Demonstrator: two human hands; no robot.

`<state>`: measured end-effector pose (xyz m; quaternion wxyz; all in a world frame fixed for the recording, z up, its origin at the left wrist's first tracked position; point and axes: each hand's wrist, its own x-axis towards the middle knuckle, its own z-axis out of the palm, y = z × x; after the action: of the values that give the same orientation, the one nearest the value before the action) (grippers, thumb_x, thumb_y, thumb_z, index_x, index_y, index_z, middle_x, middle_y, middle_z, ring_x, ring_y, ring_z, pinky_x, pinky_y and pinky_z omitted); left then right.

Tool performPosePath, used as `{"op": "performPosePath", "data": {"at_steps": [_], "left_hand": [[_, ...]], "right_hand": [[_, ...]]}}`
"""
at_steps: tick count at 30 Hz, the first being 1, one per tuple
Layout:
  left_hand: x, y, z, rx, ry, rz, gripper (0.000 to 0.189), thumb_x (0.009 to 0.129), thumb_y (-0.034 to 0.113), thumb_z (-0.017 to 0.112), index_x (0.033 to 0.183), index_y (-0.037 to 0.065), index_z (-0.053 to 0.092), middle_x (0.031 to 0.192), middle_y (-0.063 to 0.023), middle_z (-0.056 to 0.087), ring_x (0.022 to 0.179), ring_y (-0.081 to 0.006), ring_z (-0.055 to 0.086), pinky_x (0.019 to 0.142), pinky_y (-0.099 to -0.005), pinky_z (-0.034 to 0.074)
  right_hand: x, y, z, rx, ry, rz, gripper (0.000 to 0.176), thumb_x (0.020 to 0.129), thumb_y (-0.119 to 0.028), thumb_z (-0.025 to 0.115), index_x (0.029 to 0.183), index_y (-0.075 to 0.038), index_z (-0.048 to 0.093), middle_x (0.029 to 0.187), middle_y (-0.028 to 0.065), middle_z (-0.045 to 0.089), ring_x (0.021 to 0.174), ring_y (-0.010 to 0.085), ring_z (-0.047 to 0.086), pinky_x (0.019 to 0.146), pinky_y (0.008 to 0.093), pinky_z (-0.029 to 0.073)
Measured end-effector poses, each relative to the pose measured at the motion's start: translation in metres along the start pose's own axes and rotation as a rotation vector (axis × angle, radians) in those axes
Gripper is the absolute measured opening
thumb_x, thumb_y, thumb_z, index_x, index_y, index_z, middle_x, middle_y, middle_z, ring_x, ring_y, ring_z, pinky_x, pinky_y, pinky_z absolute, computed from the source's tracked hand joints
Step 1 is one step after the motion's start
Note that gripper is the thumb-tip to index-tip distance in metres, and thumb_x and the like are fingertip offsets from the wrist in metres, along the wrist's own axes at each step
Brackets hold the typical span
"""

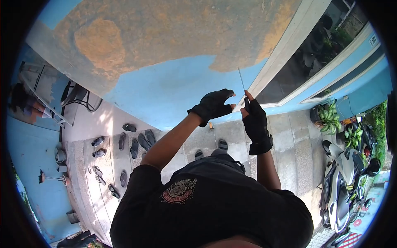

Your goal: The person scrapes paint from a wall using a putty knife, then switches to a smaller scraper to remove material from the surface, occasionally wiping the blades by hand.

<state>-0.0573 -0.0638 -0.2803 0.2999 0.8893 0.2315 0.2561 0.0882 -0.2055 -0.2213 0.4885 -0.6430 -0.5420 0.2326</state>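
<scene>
My right hand (pixel 254 120), in a black fingerless glove, is closed around the dark handle of a hand tool (pixel 241 78) with a long, thin metal shaft or blade. Its index finger lies along the handle. The tool points up toward the wall (pixel 178 78), its tip overlapping the lower border of the bare brown patch. To the left, my left hand (pixel 213 105), gloved the same way, is open, thumb and fingers apart and nothing between them. It hovers before the blue paint. Whether the tool is a screwdriver or a scraper seen edge-on, I cannot tell.
A pale window frame (pixel 285 53) borders the wall on the right. Several sandals and shoes (pixel 144 141) lie on the tiled floor to the left. Potted plants (pixel 328 118) and a parked motorbike (pixel 339 190) stand at right. A metal-framed chair (pixel 84 101) is at left, near a person (pixel 31 103).
</scene>
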Motion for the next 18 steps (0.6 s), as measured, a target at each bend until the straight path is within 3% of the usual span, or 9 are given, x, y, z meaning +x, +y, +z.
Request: {"op": "performPosePath", "data": {"at_steps": [4,5,8,10,12,14,15,16,18], "left_hand": [[-0.005,-0.008,0.013,0.107,-0.128,-0.031,0.045,0.084,0.034,0.07,0.119,0.008,0.06,0.11,-0.0137,0.068,0.1,-0.0316,0.066,0.086,-0.0397,0.053],[-0.002,0.013,-0.002,0.167,-0.274,-0.098,0.049,0.081,0.035,0.07,0.12,0.006,0.059,0.11,-0.0168,0.067,0.104,-0.0316,0.065,0.087,-0.0401,0.052],[0.009,-0.004,0.014,0.046,-0.468,-0.188,0.05,0.081,0.033,0.071,0.119,0.003,0.059,0.114,-0.0192,0.065,0.105,-0.0301,0.065,0.087,-0.0391,0.053],[0.009,-0.045,0.042,0.124,-0.42,-0.071,0.044,0.086,0.03,0.067,0.119,0.002,0.059,0.116,-0.0173,0.064,0.105,-0.028,0.064,0.089,-0.0376,0.052],[0.009,-0.075,0.061,-0.107,-0.394,0.018,0.038,0.089,0.027,0.064,0.119,0.004,0.06,0.116,-0.0144,0.064,0.105,-0.0272,0.063,0.092,-0.037,0.05],[0.013,-0.111,0.085,-0.32,-0.404,0.026,0.034,0.091,0.025,0.062,0.12,0.006,0.062,0.114,-0.0121,0.064,0.106,-0.0265,0.062,0.095,-0.0366,0.048],[0.013,-0.118,0.09,-0.073,-0.311,0.262,0.035,0.09,0.026,0.063,0.119,0.006,0.062,0.115,-0.0125,0.064,0.107,-0.0271,0.062,0.094,-0.0376,0.048],[0.012,-0.124,0.098,0.176,-0.211,0.492,0.036,0.089,0.027,0.064,0.119,0.006,0.062,0.115,-0.0128,0.064,0.109,-0.0276,0.062,0.094,-0.0385,0.049],[0.031,-0.111,0.113,-0.076,-0.128,0.437,0.038,0.087,0.032,0.062,0.117,0.007,0.063,0.118,-0.015,0.065,0.113,-0.0308,0.061,0.095,-0.0413,0.049]], "right_hand": [[-0.01,-0.014,0.021,-0.038,-0.012,-0.048,0.061,0.087,0.0,0.059,0.145,-0.01,0.046,0.106,0.0131,0.068,0.085,0.0169,0.063,0.079,0.0283,0.05],[-0.011,-0.02,0.024,-0.039,-0.065,-0.064,0.061,0.087,-0.001,0.06,0.145,-0.01,0.045,0.108,0.0142,0.068,0.086,0.0182,0.064,0.079,0.0289,0.05],[-0.016,-0.017,0.045,0.036,-0.141,-0.152,0.062,0.087,-0.001,0.06,0.146,-0.011,0.044,0.113,0.0156,0.068,0.091,0.0222,0.067,0.081,0.0313,0.051],[-0.023,-0.015,0.059,-0.023,-0.167,-0.137,0.063,0.087,0.0,0.059,0.147,-0.01,0.043,0.115,0.0158,0.067,0.095,0.0246,0.067,0.085,0.0335,0.051],[-0.026,-0.023,0.066,0.05,-0.202,-0.122,0.062,0.085,0.001,0.06,0.145,-0.007,0.045,0.114,0.0156,0.067,0.095,0.0269,0.066,0.089,0.035,0.049],[-0.024,-0.008,0.074,0.056,-0.084,-0.446,0.058,0.085,0.002,0.06,0.142,-0.004,0.047,0.112,0.015,0.067,0.096,0.0287,0.066,0.09,0.0343,0.049],[-0.023,-0.011,0.072,0.045,-0.071,-0.479,0.05,0.086,0.002,0.059,0.135,-0.004,0.052,0.099,0.0144,0.066,0.088,0.0289,0.066,0.078,0.0345,0.052],[-0.026,-0.009,0.069,0.046,-0.071,-0.482,0.05,0.086,0.002,0.059,0.135,-0.004,0.052,0.099,0.0144,0.066,0.088,0.0289,0.066,0.078,0.0345,0.052],[-0.036,-0.006,0.064,-0.005,-0.252,-0.312,0.05,0.09,0.0,0.058,0.139,-0.008,0.052,0.092,0.0138,0.061,0.08,0.0239,0.061,0.078,0.0324,0.049]]}}
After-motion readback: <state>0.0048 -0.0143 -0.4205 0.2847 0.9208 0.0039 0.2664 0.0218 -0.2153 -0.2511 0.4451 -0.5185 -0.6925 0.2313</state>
